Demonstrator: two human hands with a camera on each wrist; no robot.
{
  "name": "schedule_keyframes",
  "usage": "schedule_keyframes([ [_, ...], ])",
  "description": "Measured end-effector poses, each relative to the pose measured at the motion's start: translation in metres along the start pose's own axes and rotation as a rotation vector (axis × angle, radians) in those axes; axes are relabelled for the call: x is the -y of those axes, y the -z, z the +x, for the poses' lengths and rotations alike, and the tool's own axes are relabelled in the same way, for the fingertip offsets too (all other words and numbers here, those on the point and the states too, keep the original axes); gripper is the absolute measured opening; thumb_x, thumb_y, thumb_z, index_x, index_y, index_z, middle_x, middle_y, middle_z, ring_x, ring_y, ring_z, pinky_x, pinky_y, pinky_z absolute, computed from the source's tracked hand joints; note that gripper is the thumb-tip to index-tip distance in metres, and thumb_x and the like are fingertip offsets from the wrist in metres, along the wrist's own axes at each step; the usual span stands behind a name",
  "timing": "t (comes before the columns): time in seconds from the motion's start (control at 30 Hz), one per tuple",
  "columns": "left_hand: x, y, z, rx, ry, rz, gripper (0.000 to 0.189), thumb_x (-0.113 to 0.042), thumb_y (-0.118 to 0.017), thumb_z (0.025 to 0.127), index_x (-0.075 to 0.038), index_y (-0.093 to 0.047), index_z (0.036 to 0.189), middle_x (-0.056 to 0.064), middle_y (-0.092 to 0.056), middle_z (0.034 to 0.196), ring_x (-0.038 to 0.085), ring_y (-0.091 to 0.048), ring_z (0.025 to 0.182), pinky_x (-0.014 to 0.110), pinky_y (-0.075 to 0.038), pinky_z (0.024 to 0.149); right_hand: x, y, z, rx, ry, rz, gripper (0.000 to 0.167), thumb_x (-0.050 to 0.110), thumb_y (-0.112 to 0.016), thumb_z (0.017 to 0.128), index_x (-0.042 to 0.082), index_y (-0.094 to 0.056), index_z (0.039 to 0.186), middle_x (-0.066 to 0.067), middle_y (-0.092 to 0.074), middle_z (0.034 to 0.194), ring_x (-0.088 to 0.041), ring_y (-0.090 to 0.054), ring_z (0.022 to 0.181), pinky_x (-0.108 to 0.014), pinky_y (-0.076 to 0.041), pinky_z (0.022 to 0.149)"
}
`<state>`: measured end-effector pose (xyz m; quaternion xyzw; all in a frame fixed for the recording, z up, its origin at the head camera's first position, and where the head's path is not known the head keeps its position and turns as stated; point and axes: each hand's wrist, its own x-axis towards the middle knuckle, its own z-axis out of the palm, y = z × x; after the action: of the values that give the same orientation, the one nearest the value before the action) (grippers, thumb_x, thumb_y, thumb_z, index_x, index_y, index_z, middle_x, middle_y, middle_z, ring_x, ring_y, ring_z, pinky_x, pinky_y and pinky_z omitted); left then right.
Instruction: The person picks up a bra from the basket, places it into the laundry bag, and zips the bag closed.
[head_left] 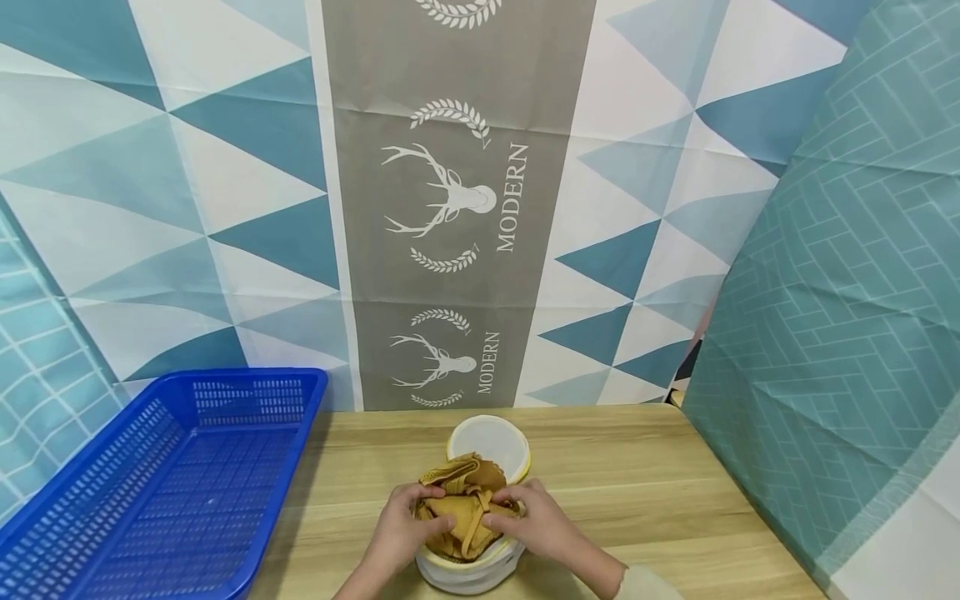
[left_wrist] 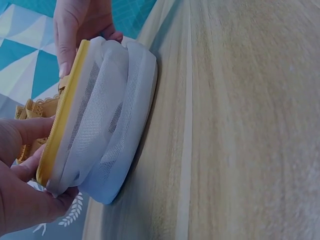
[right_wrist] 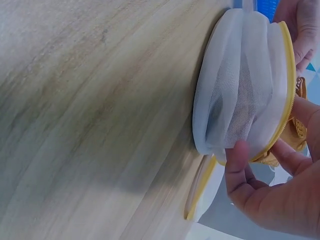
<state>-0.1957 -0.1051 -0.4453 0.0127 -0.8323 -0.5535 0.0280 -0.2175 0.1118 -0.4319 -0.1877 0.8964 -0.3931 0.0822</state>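
Observation:
A round white mesh laundry bag [head_left: 471, 577] with a yellow zip rim stands on the table, its round lid [head_left: 491, 443] folded back at the far side. Stuffed in its mouth and rising above the rim is a mustard-yellow garment [head_left: 459, 512] with straps and lacy edging. My left hand [head_left: 401, 529] grips the bag's left edge, thumb over the garment and some fingers outside against the mesh [left_wrist: 107, 120]. Opposite it, my right hand [head_left: 543, 525] holds the right edge, with fingers on the outer wall [right_wrist: 257, 100] and thumb at the garment.
To the left stands a large blue plastic basket [head_left: 288, 467] with perforated sides. Wood-grain tabletop [head_left: 637, 500] extends to the right of the bag. Patterned cloth [head_left: 442, 208] hangs behind the table, and a teal cloth [head_left: 840, 292] hangs along the right side.

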Motion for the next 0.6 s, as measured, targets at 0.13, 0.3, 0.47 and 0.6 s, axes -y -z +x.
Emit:
schedule_keyframes([
  [0.13,-0.0005,0.0003,-0.0005,-0.001,-0.011,0.009,0.034,-0.014,-0.082,0.069,-0.005,-0.067,0.098,0.022,-0.050,0.120,0.042,-0.047,0.115,0.056,-0.037,0.096,0.0015,-0.0036,0.0017,-0.005,-0.003,-0.043,0.052,0.048,-0.066,0.083,0.006,-0.065,0.114,-0.008,-0.050,0.100,-0.016,-0.046,0.085,-0.030,-0.041,0.069],
  [0.3,-0.0002,0.0004,-0.0001,0.000,-0.016,0.022,0.035,-0.014,-0.082,0.069,-0.005,-0.067,0.099,0.023,-0.050,0.121,0.042,-0.047,0.115,0.057,-0.037,0.097,0.0022,-0.0069,0.0035,-0.014,0.005,-0.084,0.055,0.048,-0.068,0.081,0.005,-0.065,0.114,-0.007,-0.049,0.100,-0.015,-0.046,0.088,-0.030,-0.043,0.073],
  [0.47,0.0002,0.0000,-0.0002,0.009,-0.036,0.037,0.034,-0.026,-0.079,0.074,-0.006,-0.068,0.100,0.021,-0.051,0.121,0.042,-0.048,0.116,0.058,-0.036,0.098,0.0028,-0.0082,0.0033,-0.015,0.007,-0.084,0.048,0.044,-0.073,0.078,0.006,-0.065,0.106,-0.008,-0.047,0.100,-0.016,-0.045,0.088,-0.030,-0.043,0.072],
  [0.6,0.0015,-0.0005,-0.0005,0.010,-0.069,0.049,0.032,-0.028,-0.075,0.079,-0.006,-0.069,0.101,0.019,-0.053,0.119,0.039,-0.049,0.115,0.056,-0.037,0.098,0.0029,-0.0104,0.0034,-0.027,0.015,-0.104,0.042,0.042,-0.075,0.076,0.010,-0.061,0.099,-0.008,-0.045,0.100,-0.016,-0.044,0.086,-0.028,-0.042,0.069],
])
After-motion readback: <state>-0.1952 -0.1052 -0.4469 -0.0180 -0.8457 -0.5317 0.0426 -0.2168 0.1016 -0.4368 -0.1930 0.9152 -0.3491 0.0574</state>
